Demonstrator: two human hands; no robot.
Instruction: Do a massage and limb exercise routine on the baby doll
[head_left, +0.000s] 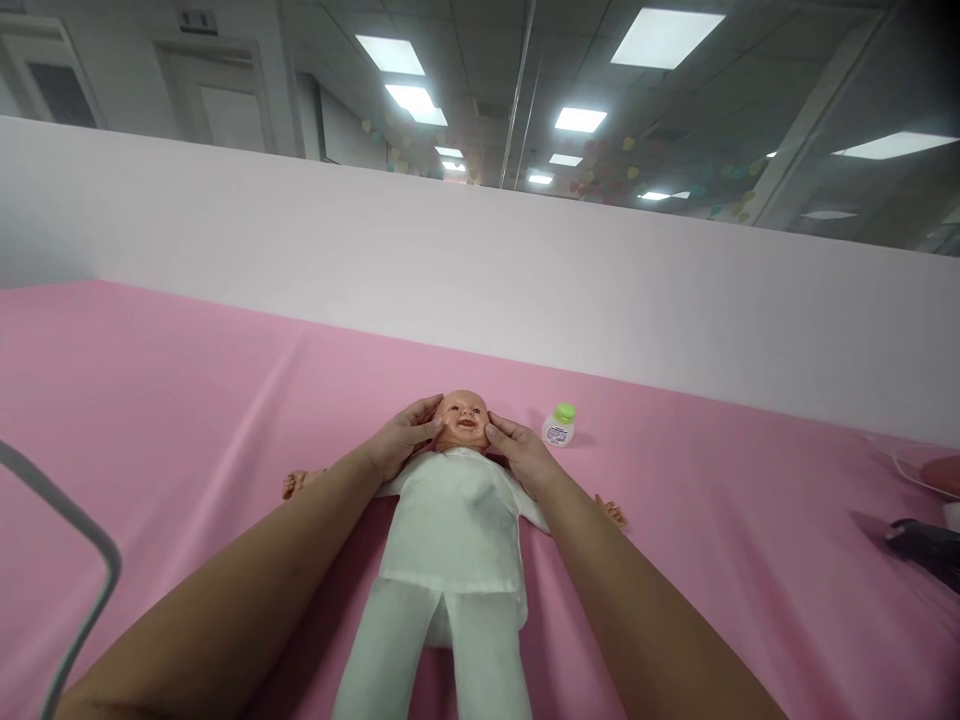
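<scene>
A baby doll (459, 520) in a white top and white trousers lies on its back on a pink sheet (187, 400), arms spread to both sides. Against the doll's cheek on the left rests my left hand (405, 438), thumb on the face and fingers curved round the side of the head. My right hand (521, 450) cups the opposite cheek in the same way. Between them the doll's face points up, with its cheeks looking shiny. Just right of my right hand stands a small bottle (559, 427) with a green cap and a printed label.
Behind the pink surface rises a white wall (480, 270) with glass above it. A grey curved tube (82, 520) crosses the lower left. At the right edge lie a black object (926, 548) and part of a transparent container (911, 470).
</scene>
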